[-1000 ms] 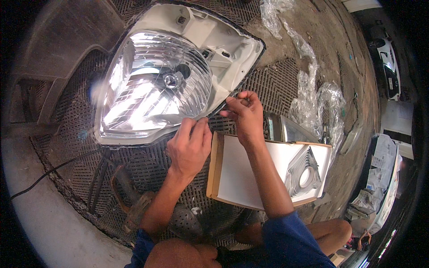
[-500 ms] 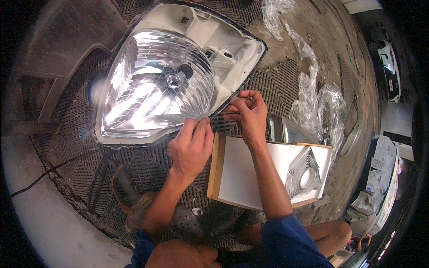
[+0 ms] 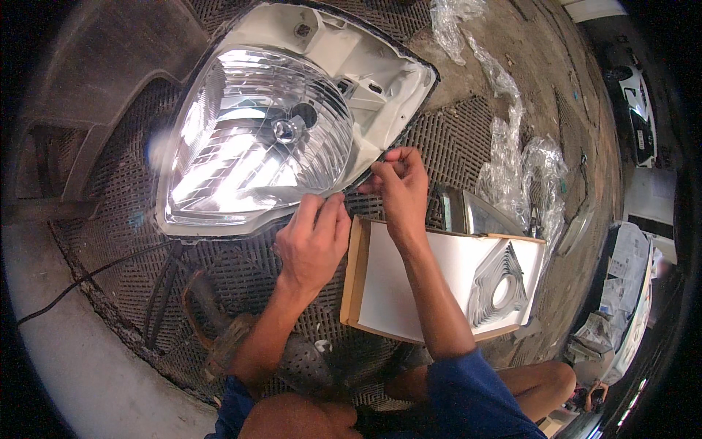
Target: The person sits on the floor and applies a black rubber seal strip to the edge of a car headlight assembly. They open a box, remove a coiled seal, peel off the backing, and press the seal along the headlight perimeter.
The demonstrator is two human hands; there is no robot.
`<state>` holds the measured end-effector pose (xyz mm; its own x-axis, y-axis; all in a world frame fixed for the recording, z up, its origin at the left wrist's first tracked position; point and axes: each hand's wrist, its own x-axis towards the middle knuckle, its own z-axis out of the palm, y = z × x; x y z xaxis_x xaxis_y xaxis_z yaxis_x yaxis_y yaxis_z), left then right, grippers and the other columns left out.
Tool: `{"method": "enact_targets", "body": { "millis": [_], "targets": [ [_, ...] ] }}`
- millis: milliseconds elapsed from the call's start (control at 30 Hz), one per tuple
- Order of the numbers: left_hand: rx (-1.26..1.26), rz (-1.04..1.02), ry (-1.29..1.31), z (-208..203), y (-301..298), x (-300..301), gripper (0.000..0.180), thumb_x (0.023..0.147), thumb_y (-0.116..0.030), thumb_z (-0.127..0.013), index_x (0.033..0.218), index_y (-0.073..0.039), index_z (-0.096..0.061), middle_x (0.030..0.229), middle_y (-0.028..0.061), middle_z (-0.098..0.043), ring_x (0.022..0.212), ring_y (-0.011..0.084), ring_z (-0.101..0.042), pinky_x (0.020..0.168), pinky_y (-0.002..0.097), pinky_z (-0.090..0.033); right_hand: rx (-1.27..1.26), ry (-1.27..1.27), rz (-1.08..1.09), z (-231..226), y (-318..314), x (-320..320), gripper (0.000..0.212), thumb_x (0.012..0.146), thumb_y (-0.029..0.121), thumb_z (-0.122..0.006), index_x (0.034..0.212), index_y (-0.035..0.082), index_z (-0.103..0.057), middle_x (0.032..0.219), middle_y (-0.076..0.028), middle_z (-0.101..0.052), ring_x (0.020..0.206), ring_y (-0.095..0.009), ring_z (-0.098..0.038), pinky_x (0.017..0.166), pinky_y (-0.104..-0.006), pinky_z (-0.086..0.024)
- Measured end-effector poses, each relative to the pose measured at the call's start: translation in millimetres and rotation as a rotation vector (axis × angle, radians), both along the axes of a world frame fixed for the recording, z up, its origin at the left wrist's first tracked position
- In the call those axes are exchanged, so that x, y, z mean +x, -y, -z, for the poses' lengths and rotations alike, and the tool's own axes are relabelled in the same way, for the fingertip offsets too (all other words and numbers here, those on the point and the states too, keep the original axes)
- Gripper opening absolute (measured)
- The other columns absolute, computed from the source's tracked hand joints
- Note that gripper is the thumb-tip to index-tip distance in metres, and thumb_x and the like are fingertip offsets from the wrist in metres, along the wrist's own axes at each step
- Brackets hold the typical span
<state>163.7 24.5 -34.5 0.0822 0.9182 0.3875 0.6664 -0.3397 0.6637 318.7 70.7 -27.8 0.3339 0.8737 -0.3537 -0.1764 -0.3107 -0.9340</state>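
A headlight housing (image 3: 384,55) without its lens lies on the mat, with a shiny ribbed reflector (image 3: 256,161) inside and a bulb socket in the reflector's middle. Black sealing material (image 3: 433,91) runs along its rim. My left hand (image 3: 313,238) is closed, its fingertips pressed together at the near edge of the housing. A little to the right, my right hand (image 3: 402,186) pinches at the same rim with thumb and fingers. What lies between the fingertips of either hand is hidden or too small to make out.
An open carton (image 3: 409,282) with a white inside and a grey printed picture lies under my right forearm. Beyond it are a clear lens-like part (image 3: 479,212) and crumpled plastic wrap (image 3: 504,157). A dark plastic panel (image 3: 102,80) stands left; a black cable (image 3: 84,276) crosses the floor.
My right hand has shifted slightly left and nearer along the rim, and its fingers have drawn closer together. The left hand stays in place.
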Motion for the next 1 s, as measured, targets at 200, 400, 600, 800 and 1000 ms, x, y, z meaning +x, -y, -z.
{"method": "enact_targets", "body": {
  "millis": [200,400,600,800,1000],
  "targets": [
    [-0.001,-0.01,0.017,4,1,0,0.019,0.084,-0.004,-0.074,0.103,-0.002,-0.072,0.087,0.0079,-0.058,0.07,0.0248,-0.067,0.06,0.0359,-0.053,0.008,-0.123,0.042,-10,21,-20,0.043,0.089,-0.002,-0.068,0.119,0.002,-0.038,0.096,-0.01,-0.058,0.08,-0.017,-0.066,0.07,-0.0338,-0.063],
    [-0.028,-0.009,0.05,-4,-1,0,0.018,0.084,-0.003,-0.073,0.102,-0.003,-0.07,0.089,0.0089,-0.061,0.071,0.0271,-0.068,0.06,0.0371,-0.054,-0.006,-0.122,0.028,-6,21,-20,0.043,0.086,-0.006,-0.065,0.118,0.001,-0.038,0.095,-0.01,-0.056,0.081,-0.019,-0.067,0.07,-0.033,-0.062],
    [-0.042,-0.018,0.121,-6,-4,0,0.017,0.082,-0.002,-0.073,0.099,-0.005,-0.07,0.089,0.0097,-0.062,0.071,0.0294,-0.068,0.06,0.0388,-0.054,-0.034,-0.048,0.055,-4,12,-26,0.038,0.085,-0.005,-0.063,0.114,0.001,-0.04,0.09,-0.009,-0.054,0.073,-0.016,-0.062,0.065,-0.0309,-0.061],
    [-0.095,-0.058,0.098,-13,8,-16,0.018,0.08,-0.002,-0.074,0.096,-0.006,-0.068,0.09,0.0091,-0.062,0.072,0.0294,-0.067,0.061,0.0395,-0.054,-0.045,0.044,0.068,-7,9,-33,0.033,0.086,-0.004,-0.06,0.11,0.003,-0.039,0.082,-0.004,-0.054,0.067,-0.011,-0.056,0.064,-0.0304,-0.059],
    [-0.138,-0.222,0.111,-29,33,-53,0.017,0.081,0.002,-0.071,0.097,-0.004,-0.067,0.088,0.0108,-0.06,0.07,0.0252,-0.062,0.06,0.0357,-0.05,-0.021,0.068,0.066,-7,10,-33,0.031,0.087,-0.004,-0.059,0.11,0.002,-0.04,0.082,-0.004,-0.054,0.068,-0.011,-0.057,0.065,-0.0307,-0.06]
  ]
}}
